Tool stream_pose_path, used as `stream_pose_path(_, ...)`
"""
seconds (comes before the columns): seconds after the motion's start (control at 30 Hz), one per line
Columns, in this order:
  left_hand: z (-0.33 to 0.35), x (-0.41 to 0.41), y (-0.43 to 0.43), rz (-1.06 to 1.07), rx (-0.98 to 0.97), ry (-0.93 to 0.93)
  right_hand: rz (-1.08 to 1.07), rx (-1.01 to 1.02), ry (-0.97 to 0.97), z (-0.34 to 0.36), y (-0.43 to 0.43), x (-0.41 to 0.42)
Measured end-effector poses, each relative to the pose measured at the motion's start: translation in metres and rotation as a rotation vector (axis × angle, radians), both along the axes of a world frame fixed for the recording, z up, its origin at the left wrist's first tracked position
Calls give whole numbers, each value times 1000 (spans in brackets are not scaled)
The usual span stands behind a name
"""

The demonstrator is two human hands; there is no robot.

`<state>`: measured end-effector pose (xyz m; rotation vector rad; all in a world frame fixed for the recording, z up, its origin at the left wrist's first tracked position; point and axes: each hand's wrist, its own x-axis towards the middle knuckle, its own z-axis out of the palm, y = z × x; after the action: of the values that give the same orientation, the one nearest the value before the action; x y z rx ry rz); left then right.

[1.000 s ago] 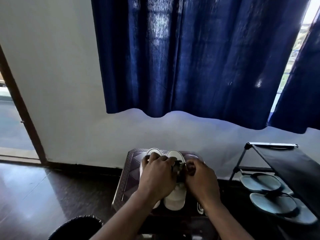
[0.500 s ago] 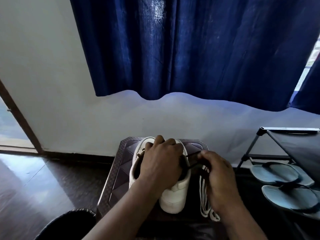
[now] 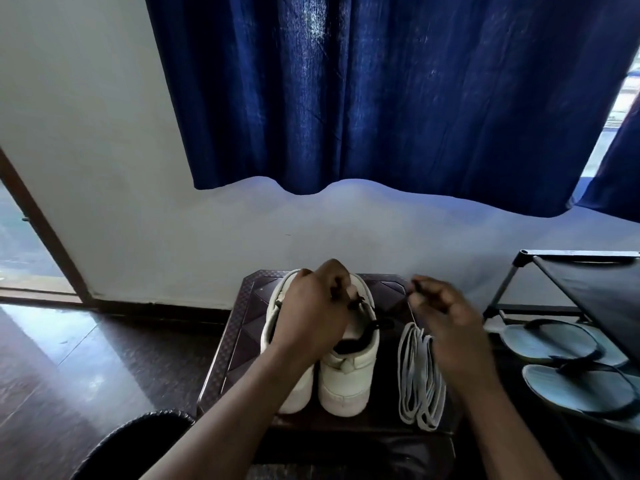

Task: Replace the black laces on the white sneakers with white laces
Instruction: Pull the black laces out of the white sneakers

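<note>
**A:** What colour was the stool point(image 3: 242, 327)?

**B:** Dark brown, with a diamond pattern and a fine chequered border. On it stood the white sneakers point(image 3: 346, 382), one with a black lace point(image 3: 375, 326) and a black lining. Beside them, towards the stool's right edge, lay white laces point(image 3: 419, 382).

**A:** And around the stool?

**B:** Behind it were a pale wall point(image 3: 121, 202) and a plain deep-blue curtain point(image 3: 381, 98). To its right were a black rack point(image 3: 595, 289) and pale blue slippers point(image 3: 550, 341) with black straps. To its left were a glossy dark-brown floor point(image 3: 86, 368) and a brown door frame point(image 3: 45, 237).

Sneakers point(image 3: 346, 379) side by side on stool point(image 3: 235, 341), bundled laces point(image 3: 419, 375) just right, sandals point(image 3: 561, 344) and rack point(image 3: 588, 282) farther right
</note>
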<state>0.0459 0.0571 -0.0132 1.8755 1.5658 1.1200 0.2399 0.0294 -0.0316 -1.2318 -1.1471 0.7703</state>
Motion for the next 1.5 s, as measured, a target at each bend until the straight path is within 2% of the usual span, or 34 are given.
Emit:
stream_pose_path(0.07,1,-2,3,3,-24,-103,49,-47,-226,-15,3,-16)
stream_pose_path(0.13,0,-2,2,-36,-7,-91,-6,4,-439,-25,3,-25)
stream_pose_path(0.2,-3,-3,2,-69,77,96,-82,54,-535,-28,0,-31)
stream_pose_path(0.3,-6,-10,6,-75,241,544,-156,93,-669,-25,-5,-36)
stream_pose_path(0.37,-5,-13,9,-55,247,583,-195,120,-770,-28,-5,-37)
stream_pose_path(0.43,-1,-10,4,-32,235,461,-201,133,-785,-31,-5,-36)
stream_pose_path(0.53,10,-3,-2,-1,3,-35,-230,137,-776,-29,-9,-36)
stream_pose_path(0.6,15,-4,-3,30,-130,-248,-271,135,-785,-25,-12,-36)
stream_pose_path(0.73,18,-5,-4,0,-137,-275,-234,216,-689,-13,-18,-41)
stream_pose_path(0.87,17,-6,1,-38,-168,-370,286,305,-391,6,-33,-49)
stream_pose_path(0.9,16,-7,2,-53,-178,-382,346,310,-346,7,-35,-49)
stream_pose_path(0.93,17,-8,4,-69,-188,-390,318,317,-329,6,-34,-49)
stream_pose_path(1.0,18,-10,5,-94,-221,-422,117,305,-338,-1,-28,-46)
stream_pose_path(1.1,19,-10,6,-102,-234,-422,-199,159,-392,-12,-16,-40)
stream_pose_path(1.2,18,-9,3,-137,-225,-401,-154,20,-521,-23,-4,-38)
stream_pose_path(1.27,21,-7,0,-154,-221,-428,-95,-23,-524,-28,1,-41)
stream_pose_path(1.37,31,-10,-3,-84,-254,-690,-170,52,-519,-32,3,-42)
stream_pose_path(1.4,33,-12,-3,-61,-247,-693,-194,67,-553,-32,2,-42)
stream_pose_path(1.43,35,-16,-2,-52,-208,-557,-205,72,-585,-32,2,-41)
stream_pose_path(1.5,32,-21,-1,-57,-78,-16,-215,64,-625,-30,1,-38)
